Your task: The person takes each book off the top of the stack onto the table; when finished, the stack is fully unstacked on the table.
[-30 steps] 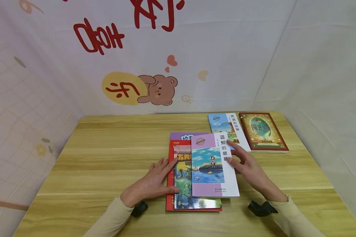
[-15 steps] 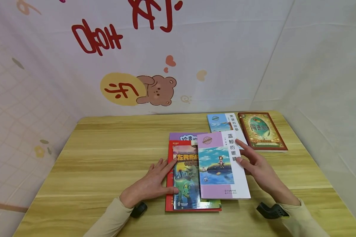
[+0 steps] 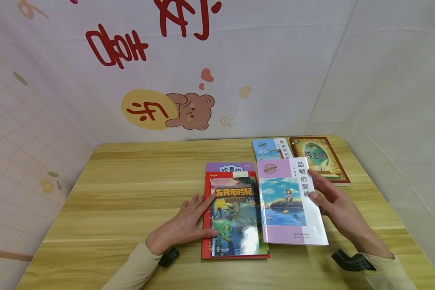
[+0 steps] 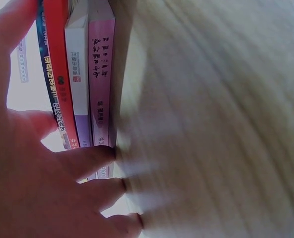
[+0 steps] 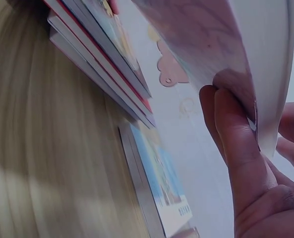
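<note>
My right hand point(image 3: 338, 205) pinches the right edge of a lilac-and-white paperback book point(image 3: 284, 209) with a girl by water on its cover. In the right wrist view, fingers curl under the book's back cover point(image 5: 201, 34), which hangs above the table. My left hand point(image 3: 183, 223) rests with extended fingers against the left side of a book stack. On top of that stack lies a glossy dinosaur book point(image 3: 235, 225), over a red book point(image 3: 207, 209) and a purple one point(image 3: 230, 166). The left wrist view shows the stacked spines, with a pink spine point(image 4: 101, 64) lowest.
A blue-and-white book point(image 3: 270, 150) lies behind, partly covered by the held one. Beside it is a brown-bordered book point(image 3: 330, 161) near the table's back right. The wooden table point(image 3: 137, 181) meets a printed white cloth wall point(image 3: 268, 60).
My right hand has carried the lilac-and-white book rightward off the stack, uncovering the dinosaur cover. The left hand has stayed in place.
</note>
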The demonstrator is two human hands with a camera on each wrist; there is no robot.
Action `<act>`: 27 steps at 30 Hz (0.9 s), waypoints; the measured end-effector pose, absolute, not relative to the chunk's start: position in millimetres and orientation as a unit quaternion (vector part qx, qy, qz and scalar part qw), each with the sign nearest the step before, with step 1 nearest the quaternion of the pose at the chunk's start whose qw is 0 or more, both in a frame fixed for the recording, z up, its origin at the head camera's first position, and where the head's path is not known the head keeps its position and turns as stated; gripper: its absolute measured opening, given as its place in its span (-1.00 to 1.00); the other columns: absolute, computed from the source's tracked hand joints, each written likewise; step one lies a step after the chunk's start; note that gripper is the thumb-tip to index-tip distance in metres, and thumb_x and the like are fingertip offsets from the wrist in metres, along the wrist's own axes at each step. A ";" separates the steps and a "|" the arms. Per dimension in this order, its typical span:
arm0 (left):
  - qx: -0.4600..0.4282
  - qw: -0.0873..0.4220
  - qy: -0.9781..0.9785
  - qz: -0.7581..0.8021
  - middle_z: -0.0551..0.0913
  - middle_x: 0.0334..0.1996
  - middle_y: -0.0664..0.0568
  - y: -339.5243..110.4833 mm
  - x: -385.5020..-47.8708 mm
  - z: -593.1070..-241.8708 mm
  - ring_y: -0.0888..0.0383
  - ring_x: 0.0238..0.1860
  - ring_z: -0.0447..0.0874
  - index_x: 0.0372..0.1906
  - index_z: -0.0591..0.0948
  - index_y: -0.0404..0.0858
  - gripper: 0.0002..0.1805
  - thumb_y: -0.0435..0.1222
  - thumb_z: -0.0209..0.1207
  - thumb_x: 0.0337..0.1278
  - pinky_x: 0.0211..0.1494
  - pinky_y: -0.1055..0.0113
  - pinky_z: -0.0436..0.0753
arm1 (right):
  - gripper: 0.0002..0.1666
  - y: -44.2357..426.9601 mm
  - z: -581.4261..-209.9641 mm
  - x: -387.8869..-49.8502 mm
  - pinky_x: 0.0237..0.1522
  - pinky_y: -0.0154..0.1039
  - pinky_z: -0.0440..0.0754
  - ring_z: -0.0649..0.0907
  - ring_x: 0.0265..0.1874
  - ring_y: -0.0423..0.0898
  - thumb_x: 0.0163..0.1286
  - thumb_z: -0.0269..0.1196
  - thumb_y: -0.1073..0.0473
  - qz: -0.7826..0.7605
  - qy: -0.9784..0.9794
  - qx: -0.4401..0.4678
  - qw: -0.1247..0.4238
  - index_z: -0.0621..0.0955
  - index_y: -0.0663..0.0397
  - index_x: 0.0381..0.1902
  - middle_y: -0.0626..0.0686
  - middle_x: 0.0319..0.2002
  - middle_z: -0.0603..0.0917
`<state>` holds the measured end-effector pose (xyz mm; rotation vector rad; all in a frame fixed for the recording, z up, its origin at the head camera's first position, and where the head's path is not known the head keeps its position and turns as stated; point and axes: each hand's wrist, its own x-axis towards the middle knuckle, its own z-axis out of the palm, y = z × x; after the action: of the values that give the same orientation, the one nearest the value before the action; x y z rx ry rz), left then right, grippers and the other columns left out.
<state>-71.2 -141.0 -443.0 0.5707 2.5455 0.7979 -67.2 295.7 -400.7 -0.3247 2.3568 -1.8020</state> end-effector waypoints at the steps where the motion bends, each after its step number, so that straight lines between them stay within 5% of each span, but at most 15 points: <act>1: 0.205 0.205 0.913 0.285 0.00 0.66 -0.15 -140.9 -71.1 -442.6 -0.25 0.65 -0.18 0.70 0.02 0.12 0.18 0.39 0.30 0.06 0.60 -0.29 -0.11 | -0.25 298.2 -400.3 -66.3 -0.20 -0.18 0.77 0.70 0.01 -0.17 0.68 0.04 0.21 -0.605 0.785 -0.109 0.078 0.08 -0.18 0.69 -0.07 0.31 0.46; 27: 0.210 0.208 0.910 0.290 -0.04 0.66 -0.18 -141.2 -70.8 -444.2 -0.26 0.65 -0.22 0.70 -0.01 0.11 0.17 0.37 0.30 0.10 0.61 -0.28 -0.14 | -0.22 369.4 -409.1 -48.7 -0.29 -0.16 0.77 0.73 -0.03 -0.20 0.66 -0.03 0.39 -0.626 0.767 -0.111 0.083 0.04 -0.12 0.70 -0.20 0.27 0.53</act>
<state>-70.8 -141.2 -444.2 0.5844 2.5344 0.8071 -48.7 369.4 -409.1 -0.3304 2.2906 -1.8705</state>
